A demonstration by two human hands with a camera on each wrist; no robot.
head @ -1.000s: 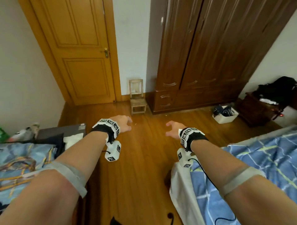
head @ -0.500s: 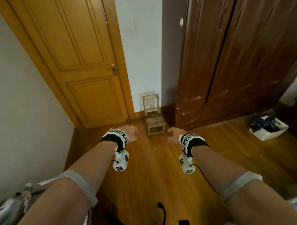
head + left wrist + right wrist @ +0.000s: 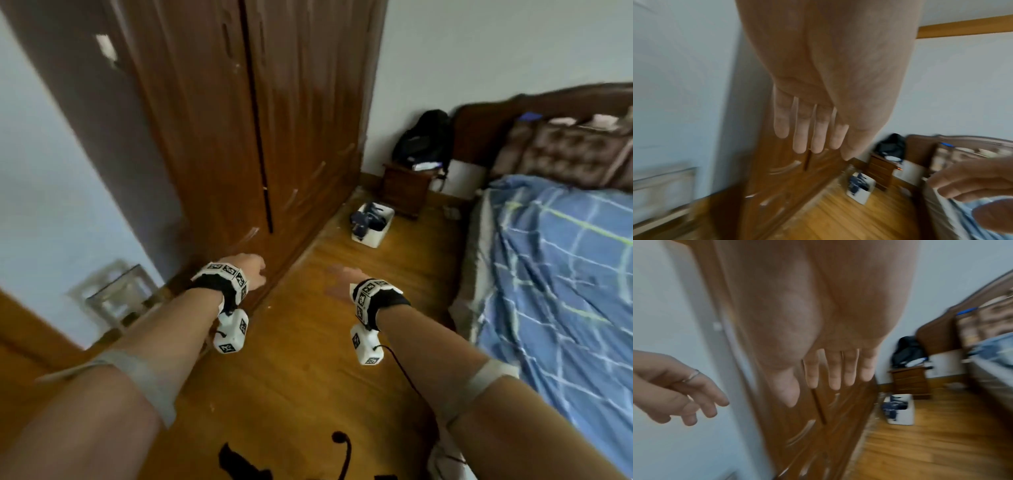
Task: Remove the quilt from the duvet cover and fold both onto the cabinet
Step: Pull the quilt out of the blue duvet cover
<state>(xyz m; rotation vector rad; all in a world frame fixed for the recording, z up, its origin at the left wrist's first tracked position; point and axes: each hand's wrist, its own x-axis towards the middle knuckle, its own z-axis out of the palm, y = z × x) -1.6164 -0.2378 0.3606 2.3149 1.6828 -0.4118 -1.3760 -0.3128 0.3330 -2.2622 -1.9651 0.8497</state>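
A blue checked duvet cover lies spread over the bed at the right of the head view; the quilt itself does not show. My left hand and right hand are held out in front of me over the wooden floor, both empty. The left wrist view shows the left hand's fingers straight and relaxed. In the right wrist view the right hand's fingers are also straight, holding nothing. The bed's blue cover sits far right there. Neither hand touches the bedding.
A tall dark wooden wardrobe stands ahead on the left. A white box of dark items sits on the floor. A small nightstand with a black backpack stands by the headboard. A small chair is at left.
The view has swung right, from the door and chair to the wardrobe and bed. Both hands stay out in front, empty.
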